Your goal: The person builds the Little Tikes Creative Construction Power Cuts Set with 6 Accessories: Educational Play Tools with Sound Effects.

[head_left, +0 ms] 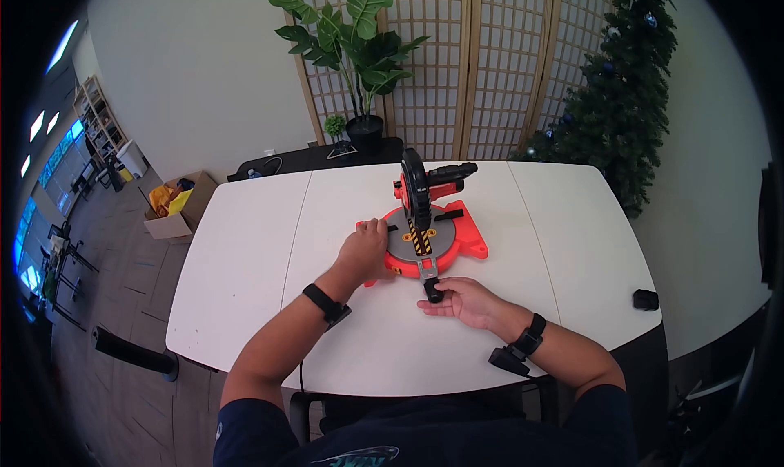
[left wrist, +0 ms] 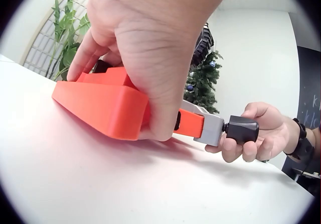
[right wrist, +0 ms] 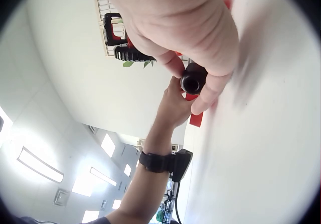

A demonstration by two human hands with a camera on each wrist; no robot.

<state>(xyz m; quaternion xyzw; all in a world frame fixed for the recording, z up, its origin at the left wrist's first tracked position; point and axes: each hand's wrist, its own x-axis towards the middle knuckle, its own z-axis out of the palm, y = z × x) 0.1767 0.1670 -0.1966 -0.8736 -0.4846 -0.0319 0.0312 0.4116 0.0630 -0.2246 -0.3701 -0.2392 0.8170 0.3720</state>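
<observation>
A red and black toy miter saw with a grey round turntable [head_left: 445, 236] stands on the white table. The left hand [head_left: 365, 253] grips the left side of its red base [left wrist: 100, 106], thumb and fingers on either side. At the front, the right hand [head_left: 474, 302] holds the black knob [left wrist: 243, 129] between thumb and fingers; in the right wrist view the knob [right wrist: 193, 79] shows its round end between the fingertips. The saw's black blade guard [head_left: 416, 189] and handle [head_left: 452, 173] stand raised above the turntable.
A small black object [head_left: 645, 299] lies at the white table's [head_left: 245, 303] right edge. Behind the table are a potted plant [head_left: 365, 128], a lattice screen [head_left: 506, 67] and a decorated tree [head_left: 621, 99]. An open cardboard box [head_left: 181, 214] stands at the left.
</observation>
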